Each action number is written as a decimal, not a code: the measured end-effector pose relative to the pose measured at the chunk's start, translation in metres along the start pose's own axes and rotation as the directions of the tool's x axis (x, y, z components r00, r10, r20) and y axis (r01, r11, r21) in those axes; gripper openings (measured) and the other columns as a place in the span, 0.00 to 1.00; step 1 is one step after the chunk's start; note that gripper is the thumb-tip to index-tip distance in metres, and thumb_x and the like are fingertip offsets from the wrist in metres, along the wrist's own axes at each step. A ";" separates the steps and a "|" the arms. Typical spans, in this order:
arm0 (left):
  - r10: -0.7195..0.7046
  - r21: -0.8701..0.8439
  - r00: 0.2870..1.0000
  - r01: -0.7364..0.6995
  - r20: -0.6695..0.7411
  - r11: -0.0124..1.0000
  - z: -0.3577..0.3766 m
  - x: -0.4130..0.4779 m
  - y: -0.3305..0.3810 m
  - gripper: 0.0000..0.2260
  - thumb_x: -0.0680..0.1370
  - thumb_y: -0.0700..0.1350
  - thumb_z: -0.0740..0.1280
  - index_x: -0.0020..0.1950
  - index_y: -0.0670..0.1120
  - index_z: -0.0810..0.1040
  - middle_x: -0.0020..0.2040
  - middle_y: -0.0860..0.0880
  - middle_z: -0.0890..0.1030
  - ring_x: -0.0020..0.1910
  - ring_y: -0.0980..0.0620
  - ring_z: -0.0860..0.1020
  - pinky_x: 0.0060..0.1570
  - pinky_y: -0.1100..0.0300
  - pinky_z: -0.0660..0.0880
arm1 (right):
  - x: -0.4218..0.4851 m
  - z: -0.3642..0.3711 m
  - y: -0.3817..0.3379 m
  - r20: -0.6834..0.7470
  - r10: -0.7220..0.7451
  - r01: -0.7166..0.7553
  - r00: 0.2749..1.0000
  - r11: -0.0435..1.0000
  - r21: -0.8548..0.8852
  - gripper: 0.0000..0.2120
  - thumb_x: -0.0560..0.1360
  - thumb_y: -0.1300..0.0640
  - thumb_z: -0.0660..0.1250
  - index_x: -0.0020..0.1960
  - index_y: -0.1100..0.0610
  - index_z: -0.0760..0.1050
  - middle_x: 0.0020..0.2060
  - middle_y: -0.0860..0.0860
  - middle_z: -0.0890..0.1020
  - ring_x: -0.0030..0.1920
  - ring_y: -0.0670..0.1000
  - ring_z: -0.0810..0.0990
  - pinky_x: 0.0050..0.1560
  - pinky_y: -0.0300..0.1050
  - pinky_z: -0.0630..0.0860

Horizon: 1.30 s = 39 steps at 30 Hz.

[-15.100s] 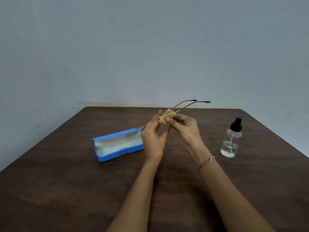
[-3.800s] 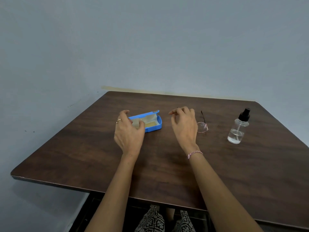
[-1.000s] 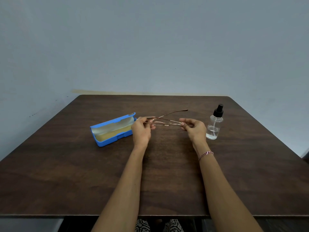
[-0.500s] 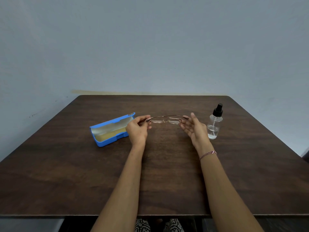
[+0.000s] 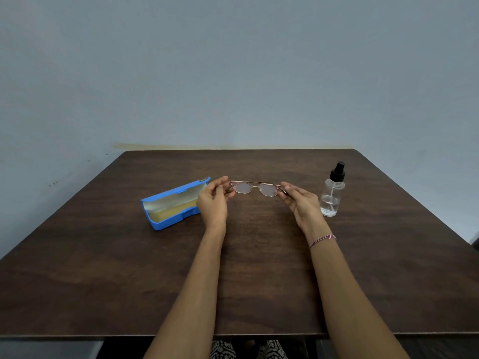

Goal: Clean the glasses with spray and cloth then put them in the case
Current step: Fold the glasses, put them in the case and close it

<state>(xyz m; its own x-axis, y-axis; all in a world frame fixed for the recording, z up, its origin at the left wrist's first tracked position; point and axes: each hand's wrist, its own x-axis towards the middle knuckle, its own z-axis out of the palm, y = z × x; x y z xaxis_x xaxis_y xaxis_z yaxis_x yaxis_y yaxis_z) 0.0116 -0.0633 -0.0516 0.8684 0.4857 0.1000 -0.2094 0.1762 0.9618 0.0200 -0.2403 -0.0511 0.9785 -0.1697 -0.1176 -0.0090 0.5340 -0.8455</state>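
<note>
Holding the glasses [image 5: 252,187] up between both grips, just above the bench [image 5: 259,268], about mid-frame. The left grip [image 5: 213,203] has its fingertips curled in, pinching the left end of the frame. The right grip [image 5: 300,203] is flatter, fingers mostly straight, but thumb and fingers look to nip the right end by the hinge. The arms look folded in, though I can't swear to it.

Left of centre, just beside the left grip, the blue case [image 5: 166,224] lies open on the bench with something tan [image 5: 171,213] in its bottom, which I take for the cloth. The spray bottle [image 5: 333,195] stands upright right of centre, near the right grip but not touching.

So I'd say the wiping is done and we're on the stowing step. Next move: swing the glasses left, line them up lengthways with the case, lower them in without twisting the frame, then shut the lid.
</note>
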 end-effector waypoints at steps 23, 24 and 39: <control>0.104 0.274 0.994 -0.093 -0.027 0.957 -0.036 -0.012 0.019 0.11 0.74 0.36 0.70 0.56 0.44 0.81 0.49 0.50 0.83 0.48 0.56 0.81 0.54 0.58 0.78 | -0.011 0.021 0.014 0.163 -0.223 0.260 0.961 0.929 -0.262 0.12 0.72 0.66 0.70 0.55 0.63 0.78 0.42 0.52 0.83 0.37 0.40 0.82 0.40 0.31 0.77; 0.116 0.318 0.993 -0.099 -0.036 0.943 -0.044 -0.013 0.021 0.11 0.74 0.37 0.70 0.55 0.44 0.81 0.49 0.50 0.83 0.49 0.56 0.81 0.54 0.57 0.78 | -0.012 0.025 0.018 0.180 -0.221 0.267 0.958 0.918 -0.293 0.12 0.72 0.67 0.70 0.55 0.64 0.78 0.43 0.53 0.83 0.37 0.40 0.82 0.40 0.31 0.77; 0.166 0.646 0.954 0.038 -0.251 0.762 -0.123 -0.005 0.053 0.11 0.73 0.39 0.71 0.55 0.45 0.82 0.51 0.48 0.83 0.49 0.55 0.80 0.45 0.65 0.75 | -0.021 0.109 0.054 0.363 -0.119 0.359 0.924 0.597 -0.717 0.10 0.72 0.64 0.70 0.52 0.57 0.81 0.43 0.48 0.82 0.43 0.42 0.80 0.48 0.35 0.78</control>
<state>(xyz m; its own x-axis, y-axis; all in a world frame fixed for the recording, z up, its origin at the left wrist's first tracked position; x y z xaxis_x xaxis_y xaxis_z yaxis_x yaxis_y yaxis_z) -0.0591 0.0492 -0.0324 0.6809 0.7071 0.1909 0.1637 -0.4010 0.9013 0.0213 -0.1180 -0.0373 0.9802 0.0803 0.1812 0.1978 -0.3361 -0.9208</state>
